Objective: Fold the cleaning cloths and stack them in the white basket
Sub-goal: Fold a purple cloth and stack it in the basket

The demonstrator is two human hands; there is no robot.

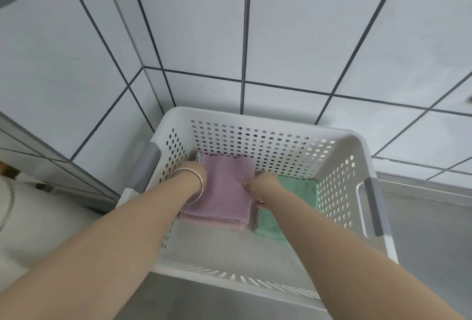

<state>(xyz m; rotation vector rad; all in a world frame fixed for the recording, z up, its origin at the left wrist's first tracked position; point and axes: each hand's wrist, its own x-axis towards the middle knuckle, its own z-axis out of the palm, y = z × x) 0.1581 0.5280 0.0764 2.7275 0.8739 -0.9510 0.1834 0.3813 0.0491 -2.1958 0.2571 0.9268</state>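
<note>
A: Start nearest. What do you get?

B: 2 bare forearms come in from the bottom corners, both cut off by the edge. They cross a grey metal counter (421, 256) and reach over the near wall of the white basket (281, 120). That near wall is partly covered by the arms.

A: And inside the basket?

B: A folded pink cloth (224, 192) lies on the basket floor toward the left wall, several layers showing at its near edge. Just beside it on the right lies a green cloth (296, 189), with a thin grey edge between the 2; whether that belongs to a third cloth I cannot tell.

A: The hands?

B: The left hand (198, 170) is down at the pink cloth's left edge, a silver bangle (190, 184) round the wrist. Its fingers are hidden under or behind the cloth, so I cannot tell whether it grips. The right hand (260, 184) sits at the pink cloth's right edge, over the green cloth, fingers curled and pinching that pink edge.

A: Farther back?

B: A sliver of pale cloth peeks out behind the pink one's far left corner, too small to identify. Grey handles are set in the basket's left and right sides. Beyond is a white tiled wall (306, 38) with dark grout, meeting another wall in a corner at the left. At far left, something pale and rounded is cut off.
</note>
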